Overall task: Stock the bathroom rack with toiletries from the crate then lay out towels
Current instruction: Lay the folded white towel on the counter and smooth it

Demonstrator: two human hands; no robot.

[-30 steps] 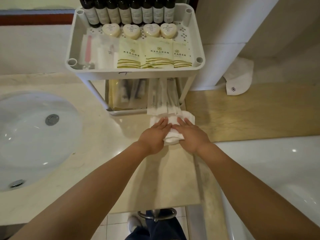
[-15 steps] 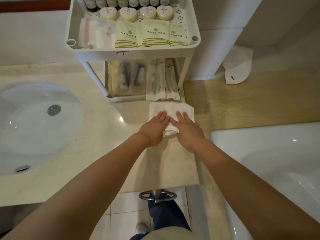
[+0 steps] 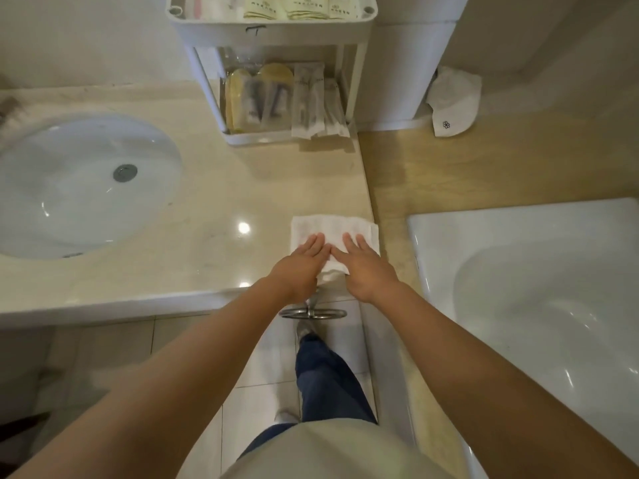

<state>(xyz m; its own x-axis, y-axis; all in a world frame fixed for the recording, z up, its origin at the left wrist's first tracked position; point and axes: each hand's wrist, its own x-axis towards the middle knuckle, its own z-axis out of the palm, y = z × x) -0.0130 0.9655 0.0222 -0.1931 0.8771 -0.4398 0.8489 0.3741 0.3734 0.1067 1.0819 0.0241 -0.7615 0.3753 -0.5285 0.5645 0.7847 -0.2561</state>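
A folded white towel (image 3: pixel 333 227) lies at the centre of the frame, on the near right corner of the beige countertop (image 3: pixel 214 202); both hands rest flat on its near half, fingers straight and close together, holding nothing. The left hand (image 3: pixel 301 266) covers the towel's left part and the right hand (image 3: pixel 367 267) its right part, forefingers almost meeting; the far half of the towel shows bare beyond the fingertips, and a strip of it shows between the two hands. Well apart from it, at upper centre, stands the white rack (image 3: pixel 276 32), with pale sachets (image 3: pixel 304 10) in its top tray and clear-wrapped packets (image 3: pixel 307 98) on its lower shelf; a round sink (image 3: pixel 52 202) fills the left of the frame; a white bathtub (image 3: pixel 518 236) lies at lower right.
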